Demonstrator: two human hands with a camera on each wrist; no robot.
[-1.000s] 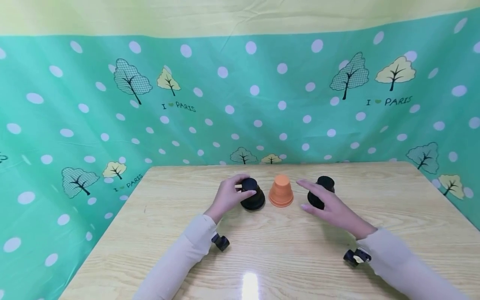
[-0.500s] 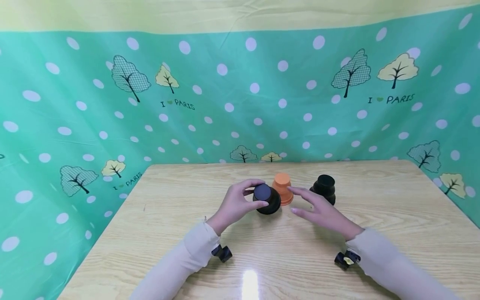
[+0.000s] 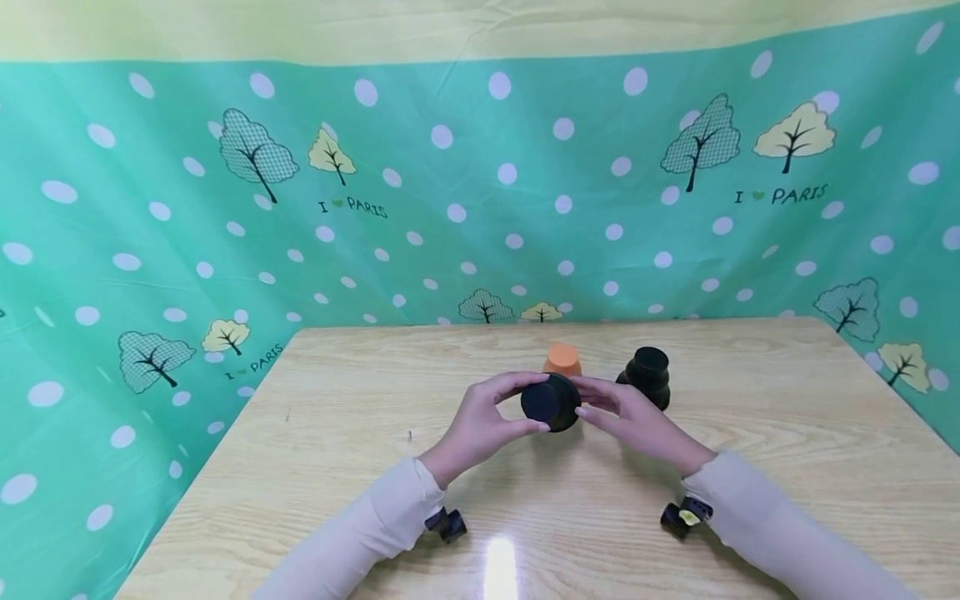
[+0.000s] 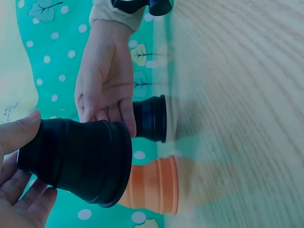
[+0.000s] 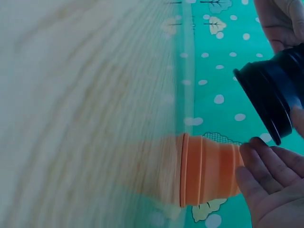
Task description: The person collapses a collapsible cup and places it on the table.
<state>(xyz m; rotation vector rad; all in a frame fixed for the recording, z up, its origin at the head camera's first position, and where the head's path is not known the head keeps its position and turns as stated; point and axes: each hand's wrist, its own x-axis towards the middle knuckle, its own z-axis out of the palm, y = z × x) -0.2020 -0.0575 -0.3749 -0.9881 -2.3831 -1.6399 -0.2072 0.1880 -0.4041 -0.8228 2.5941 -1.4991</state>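
Note:
My left hand (image 3: pixel 480 425) grips a black stepped cup (image 3: pixel 551 402) by its narrow end, thumb on one side and fingers on the other. The cup (image 4: pixel 85 161) is lifted off the table and tilted, its wide rim turned towards my right hand (image 3: pixel 637 421). That hand's fingers are extended close to the rim; in the right wrist view its fingers (image 5: pixel 266 175) lie below the rim and the thumb overlaps the cup's side. Contact there is hard to tell. Just behind stands an orange stepped cup (image 3: pixel 562 358), upside down and partly hidden.
A second black stepped cup (image 3: pixel 651 375) stands upside down on the wooden table (image 3: pixel 360 383), behind my right hand. A green dotted cloth (image 3: pixel 420 167) with printed trees hangs along the table's far edge. Each wrist carries a small camera.
My left hand has lifted the black cup, carried it right in front of the orange cup, and tilted it. My right hand has moved left, from near the other black cup to the held cup's rim.

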